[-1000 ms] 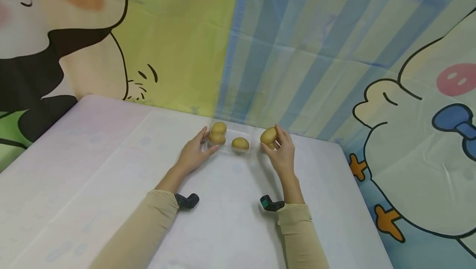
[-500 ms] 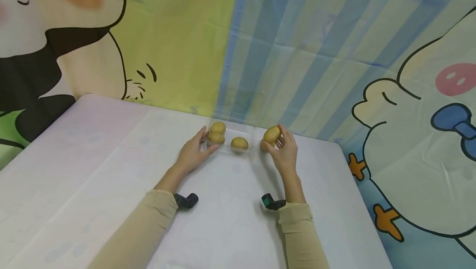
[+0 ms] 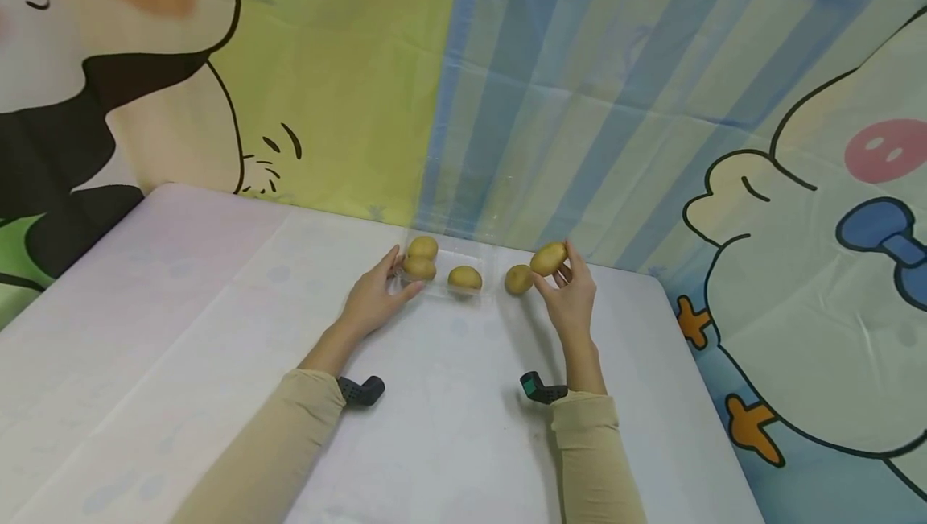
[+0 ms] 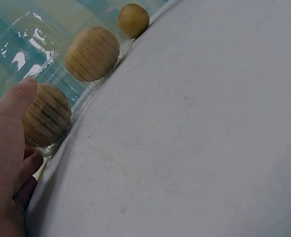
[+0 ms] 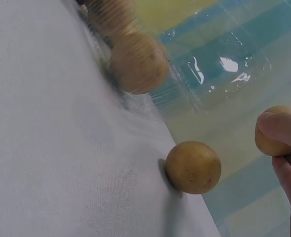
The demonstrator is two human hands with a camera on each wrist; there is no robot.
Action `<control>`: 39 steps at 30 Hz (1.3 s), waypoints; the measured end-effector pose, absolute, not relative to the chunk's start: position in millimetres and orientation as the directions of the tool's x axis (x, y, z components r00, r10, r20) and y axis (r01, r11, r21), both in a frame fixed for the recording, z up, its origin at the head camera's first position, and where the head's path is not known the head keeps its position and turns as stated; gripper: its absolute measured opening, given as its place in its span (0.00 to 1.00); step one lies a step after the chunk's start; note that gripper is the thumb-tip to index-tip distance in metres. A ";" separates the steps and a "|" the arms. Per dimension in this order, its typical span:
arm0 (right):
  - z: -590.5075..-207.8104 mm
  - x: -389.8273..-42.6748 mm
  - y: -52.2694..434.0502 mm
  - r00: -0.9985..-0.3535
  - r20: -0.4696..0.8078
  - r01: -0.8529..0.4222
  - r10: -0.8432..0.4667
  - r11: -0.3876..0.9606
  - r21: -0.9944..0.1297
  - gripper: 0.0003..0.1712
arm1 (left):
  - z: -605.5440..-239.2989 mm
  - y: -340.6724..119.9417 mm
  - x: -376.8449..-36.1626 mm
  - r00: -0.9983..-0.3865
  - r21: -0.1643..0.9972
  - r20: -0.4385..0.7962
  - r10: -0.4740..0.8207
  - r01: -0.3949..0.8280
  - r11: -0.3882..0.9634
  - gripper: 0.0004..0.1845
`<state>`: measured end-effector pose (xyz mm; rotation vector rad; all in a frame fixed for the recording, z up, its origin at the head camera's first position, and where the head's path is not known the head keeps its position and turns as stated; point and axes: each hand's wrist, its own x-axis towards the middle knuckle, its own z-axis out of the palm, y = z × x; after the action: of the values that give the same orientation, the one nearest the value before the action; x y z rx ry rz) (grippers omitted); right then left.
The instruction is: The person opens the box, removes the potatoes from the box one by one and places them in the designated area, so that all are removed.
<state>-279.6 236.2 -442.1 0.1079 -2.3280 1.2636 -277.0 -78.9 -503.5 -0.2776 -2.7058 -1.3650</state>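
A clear plastic box (image 3: 442, 292) with a raised clear lid (image 5: 224, 64) stands near the table's back edge. Inside it are two potatoes at the left, a rear one (image 3: 423, 248) and a front one (image 3: 418, 269), plus a third potato (image 3: 465, 278) at the right. My left hand (image 3: 372, 296) grips the box's left end, thumb at the front wall and fingers behind. Just outside the box's right end, a potato (image 5: 193, 167) lies on the cloth. Above and right of it, my right hand (image 3: 570, 299) pinches another potato (image 3: 549, 258) between thumb and fingers, raised off the table.
A white cloth (image 3: 434, 427) covers the table. Behind it hangs a printed curtain (image 3: 579, 105), close to the back edge. Dark wrist devices (image 3: 364, 391) sit at both sleeve cuffs.
My right hand has moved right with its potato, away from the box. The potato on the cloth, earlier mostly hidden behind that hand, now shows whole. My left hand stays at the box.
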 end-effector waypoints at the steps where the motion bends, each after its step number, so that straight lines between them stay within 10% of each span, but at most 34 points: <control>1: -442.5 -280.1 237.3 -0.880 0.447 -0.288 0.161 0.568 -0.771 0.48 | -503.2 -78.9 -276.8 -0.979 0.788 0.169 0.117 0.205 0.580 0.48; 39: -459.8 -284.0 262.2 -0.907 0.390 -0.211 0.162 0.625 -0.752 0.47 | -503.2 -77.9 -276.2 -0.980 0.792 0.160 0.115 0.198 0.578 0.49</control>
<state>-284.0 262.2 -459.8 0.0390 -2.4260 1.1999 -276.2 -77.9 -503.2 -0.2692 -2.7088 -1.3762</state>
